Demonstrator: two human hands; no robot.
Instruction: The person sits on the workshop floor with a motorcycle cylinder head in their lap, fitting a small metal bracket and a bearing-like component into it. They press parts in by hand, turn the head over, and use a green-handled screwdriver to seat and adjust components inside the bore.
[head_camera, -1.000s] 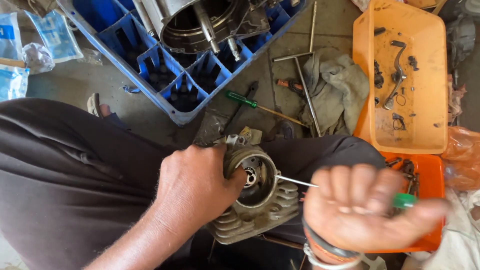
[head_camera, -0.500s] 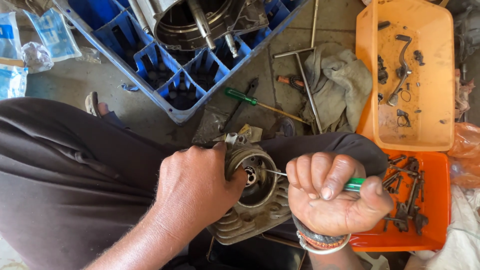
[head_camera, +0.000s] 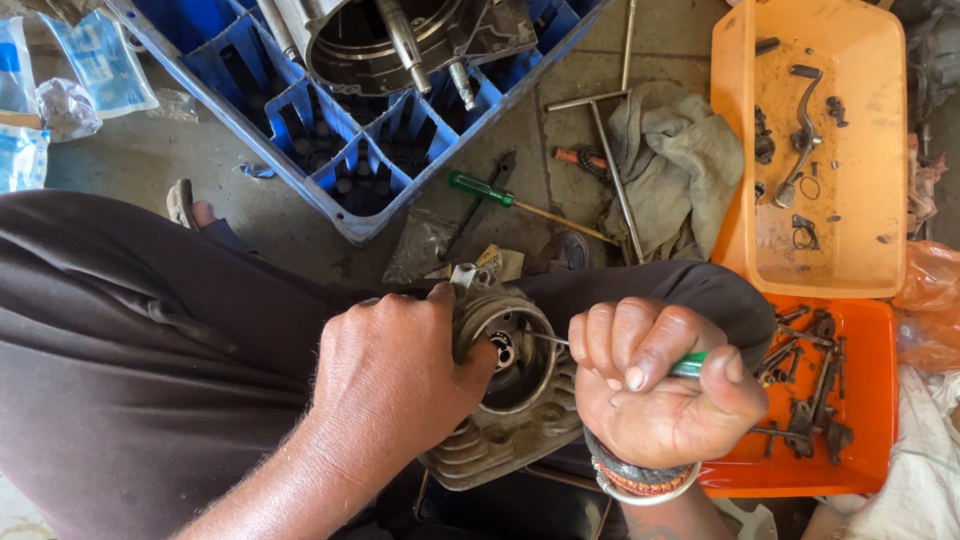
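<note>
Cylinder head (head_camera: 510, 400) grimy grey, finned; left hand (head_camera: 395, 385) grips it, right hand (head_camera: 655, 385) fisted round green-handled screwdriver (head_camera: 688, 366).

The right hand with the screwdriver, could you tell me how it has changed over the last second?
The right hand closed from loose, blurred fingers into a firm fist around the green-handled screwdriver and drew in toward the cylinder head, where the shaft tip still sits inside the bore. The left hand stayed clamped on the head; the blue crate and orange trays did not move.
</note>
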